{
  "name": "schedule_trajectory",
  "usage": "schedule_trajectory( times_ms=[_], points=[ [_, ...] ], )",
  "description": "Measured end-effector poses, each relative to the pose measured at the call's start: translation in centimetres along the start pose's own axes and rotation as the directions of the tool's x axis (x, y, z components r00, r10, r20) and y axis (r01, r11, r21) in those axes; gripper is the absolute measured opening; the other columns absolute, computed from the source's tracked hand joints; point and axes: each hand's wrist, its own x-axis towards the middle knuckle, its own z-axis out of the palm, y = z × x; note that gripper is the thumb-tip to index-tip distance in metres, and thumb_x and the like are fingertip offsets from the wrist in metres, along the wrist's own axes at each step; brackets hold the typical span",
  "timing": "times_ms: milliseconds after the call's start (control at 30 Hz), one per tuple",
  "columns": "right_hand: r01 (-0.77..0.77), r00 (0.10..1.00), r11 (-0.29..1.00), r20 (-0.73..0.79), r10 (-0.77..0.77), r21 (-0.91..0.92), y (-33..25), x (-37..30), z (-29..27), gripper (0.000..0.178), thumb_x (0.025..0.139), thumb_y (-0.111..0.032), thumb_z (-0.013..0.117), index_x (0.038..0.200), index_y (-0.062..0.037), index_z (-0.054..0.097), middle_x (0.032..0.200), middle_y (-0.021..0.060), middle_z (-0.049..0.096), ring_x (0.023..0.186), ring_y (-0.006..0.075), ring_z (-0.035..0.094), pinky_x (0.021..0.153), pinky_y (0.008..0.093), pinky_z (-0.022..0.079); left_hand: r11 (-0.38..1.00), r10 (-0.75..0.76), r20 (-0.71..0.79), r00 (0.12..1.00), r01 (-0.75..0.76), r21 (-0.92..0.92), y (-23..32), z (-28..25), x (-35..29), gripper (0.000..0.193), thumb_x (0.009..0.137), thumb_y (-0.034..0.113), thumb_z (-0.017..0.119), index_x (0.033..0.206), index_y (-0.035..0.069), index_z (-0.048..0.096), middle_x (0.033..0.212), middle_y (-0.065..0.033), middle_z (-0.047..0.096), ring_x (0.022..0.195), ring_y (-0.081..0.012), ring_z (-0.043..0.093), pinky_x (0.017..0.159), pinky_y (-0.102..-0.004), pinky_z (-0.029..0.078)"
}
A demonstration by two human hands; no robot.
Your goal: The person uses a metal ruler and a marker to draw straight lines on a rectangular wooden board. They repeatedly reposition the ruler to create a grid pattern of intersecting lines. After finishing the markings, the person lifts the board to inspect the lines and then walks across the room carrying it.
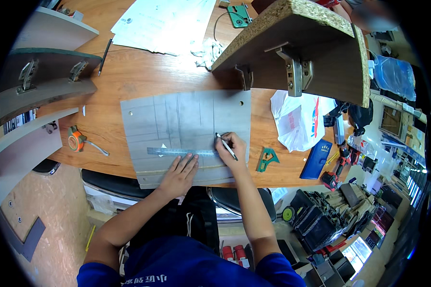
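A grey panel [143,126] lies on the wooden table in front of me, with dark lines drawn across it and a small round hole near each far corner. A clear ruler [170,151] rests across its nearer half. My left hand [179,176] lies flat at the ruler's near edge, fingers stretched out, fingertips touching it. Close to the ruler's right end, my right hand [234,149] grips a white pen [228,149] with dark ends, slanting over the panel. I cannot tell whether its tip touches the surface.
Right of the panel are a green angle tool [267,159], a white plastic bag [299,119], a blue notebook [316,159] and a red drill [337,173]. A hinged board [268,60] stands far right. An orange tape measure [75,139] and hinged boards [50,79] are left; papers [163,24] lie beyond.
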Motion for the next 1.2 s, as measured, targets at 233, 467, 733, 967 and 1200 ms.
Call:
schedule_trajectory(
  times_ms=[233, 467, 733, 967, 1200],
  points=[
    [-0.028, 0.999, 0.999, 0.037, 0.027, 0.038, 0.3, 0.0, -0.2, 0.014, 0.083, -0.001, 0.078, 0.083, 0.0003, 0.064, 0.069, 0.0065, 0.065, 0.056, 0.0086, 0.054, 0.052, 0.0247, 0.044, 0.998, -0.057, 0.0, 0.998, 0.057, -0.039, 0.8, -0.1, 0.2, 0.057, 0.087, 0.021, 0.064, 0.14, 0.0, 0.059, 0.163, -0.0147, 0.04, 0.152, -0.0327, 0.034, 0.126, -0.0531, 0.022],
    [-0.094, 0.992, 0.995, 0.092, 0.09, 0.036, 0.2, 0.2, -0.6, 0.014, 0.083, 0.0, 0.077, 0.084, -0.0008, 0.063, 0.069, 0.0027, 0.061, 0.058, 0.0048, 0.051, 0.052, 0.0222, 0.043, 0.997, -0.057, -0.03, 0.998, 0.056, -0.049, 0.8, 0.2, 0.1, 0.055, 0.086, 0.021, 0.064, 0.137, 0.0, 0.061, 0.162, -0.0146, 0.04, 0.152, -0.0322, 0.035, 0.125, -0.0531, 0.023],
    [-0.044, 0.997, 0.998, 0.067, 0.041, 0.034, 0.3, 0.4, 0.0, 0.015, 0.082, 0.001, 0.076, 0.081, 0.0002, 0.06, 0.067, 0.0052, 0.059, 0.056, 0.008, 0.049, 0.051, 0.0259, 0.04, 0.995, -0.067, -0.022, 0.997, 0.065, -0.071, 0.8, 0.0, 0.1, 0.054, 0.087, 0.02, 0.063, 0.137, -0.001, 0.061, 0.161, -0.0152, 0.042, 0.151, -0.0327, 0.036, 0.124, -0.0541, 0.025],
    [-0.064, 0.991, 0.997, 0.116, 0.059, 0.036, -0.2, 0.5, -0.6, 0.016, 0.082, 0.001, 0.075, 0.079, 0.001, 0.059, 0.07, 0.0083, 0.06, 0.056, 0.0126, 0.051, 0.052, 0.0272, 0.042, 0.996, -0.072, -0.032, 0.997, 0.07, -0.063, 0.9, 0.5, 0.1, 0.055, 0.087, 0.019, 0.062, 0.137, -0.001, 0.061, 0.162, -0.0154, 0.041, 0.151, -0.0329, 0.036, 0.124, -0.0545, 0.024],
    [-0.009, 0.992, 1.0, 0.129, 0.005, 0.029, -1.0, 0.8, -0.5, 0.017, 0.083, 0.001, 0.075, 0.078, 0.0008, 0.059, 0.072, 0.0089, 0.062, 0.057, 0.0129, 0.053, 0.052, 0.0276, 0.042, 0.996, -0.076, -0.03, 0.997, 0.075, -0.049, 0.9, 0.8, 0.0, 0.056, 0.087, 0.021, 0.063, 0.139, 0.0, 0.06, 0.163, -0.0151, 0.039, 0.152, -0.033, 0.035, 0.125, -0.0542, 0.022]
  ],
)
